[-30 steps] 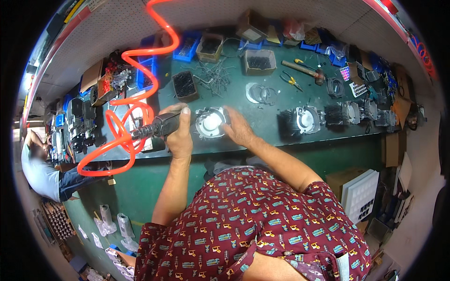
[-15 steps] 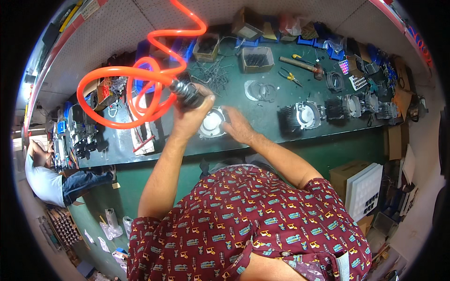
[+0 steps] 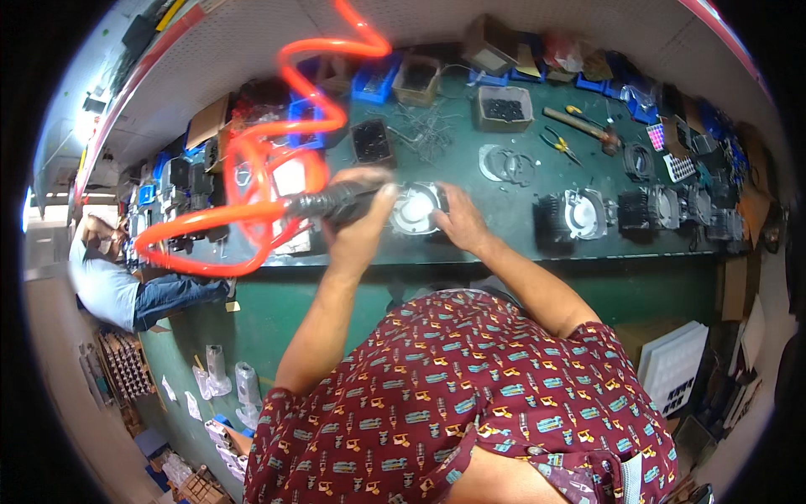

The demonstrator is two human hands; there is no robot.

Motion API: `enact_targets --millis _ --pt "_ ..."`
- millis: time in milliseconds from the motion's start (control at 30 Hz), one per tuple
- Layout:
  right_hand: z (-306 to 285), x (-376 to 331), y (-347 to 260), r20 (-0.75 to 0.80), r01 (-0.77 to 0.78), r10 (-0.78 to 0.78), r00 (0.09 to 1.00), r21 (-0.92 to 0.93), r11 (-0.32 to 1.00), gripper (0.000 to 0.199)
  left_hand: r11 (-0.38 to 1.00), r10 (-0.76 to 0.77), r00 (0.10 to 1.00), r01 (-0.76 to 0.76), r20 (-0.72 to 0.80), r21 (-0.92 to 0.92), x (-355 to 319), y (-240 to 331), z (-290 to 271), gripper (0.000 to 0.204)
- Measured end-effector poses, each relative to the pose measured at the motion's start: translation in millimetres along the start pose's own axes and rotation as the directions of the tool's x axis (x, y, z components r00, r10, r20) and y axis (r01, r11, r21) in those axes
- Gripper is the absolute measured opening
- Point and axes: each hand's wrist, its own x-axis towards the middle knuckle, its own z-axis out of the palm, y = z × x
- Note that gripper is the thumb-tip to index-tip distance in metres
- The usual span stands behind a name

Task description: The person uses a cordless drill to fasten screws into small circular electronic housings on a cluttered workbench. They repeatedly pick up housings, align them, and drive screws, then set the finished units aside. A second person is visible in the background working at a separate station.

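My left hand [image 3: 363, 217] grips a dark pneumatic screwdriver [image 3: 326, 203], held level, its tip over a round silver-and-black housing [image 3: 415, 210] on the green bench [image 3: 470, 256]. A coiled orange air hose [image 3: 260, 181] runs from the tool's rear up and to the left. My right hand [image 3: 459, 221] rests on the right side of that housing, fingers curled around its edge. My patterned red shirt fills the lower middle of the view.
Similar finned housings [image 3: 579, 217] stand in a row to the right. Flat ring gaskets [image 3: 502, 161], a small black tray [image 3: 372, 141], boxes of parts [image 3: 504, 107], pliers and a hammer [image 3: 579, 124] lie further back. Another person [image 3: 117, 281] sits at the left.
My left hand has brought the screwdriver down from a raised position to the housing; the orange hose swung with it. My right hand has stayed on the housing.
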Motion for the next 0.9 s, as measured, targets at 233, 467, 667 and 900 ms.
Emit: enact_targets --millis 233,467,667,900 --pt "-4.8 -2.1 -8.2 0.008 -0.007 0.007 1.000 -0.021 1.000 0.060 0.999 -0.035 0.994 0.036 -0.104 0.005 -51.5 -26.5 -24.1 0.025" --pt "-3.9 -0.1 -6.5 0.002 -0.030 0.030 1.000 -0.013 0.999 0.061 0.998 -0.022 0.987 0.013 -0.157 -0.064 -58.7 -39.1 -24.0 0.024" --pt "1.4 1.1 1.9 -0.015 -0.004 0.004 1.000 -0.014 1.000 0.062 0.996 0.065 0.995 -0.061 -0.069 0.058 -64.1 -33.4 -17.6 0.026" --pt "-3.0 -2.7 -2.4 0.017 -0.009 0.010 1.000 -0.019 1.000 0.059 0.997 -0.075 0.993 0.072 -0.091 -0.034 -53.1 -27.8 -1.1 0.028"
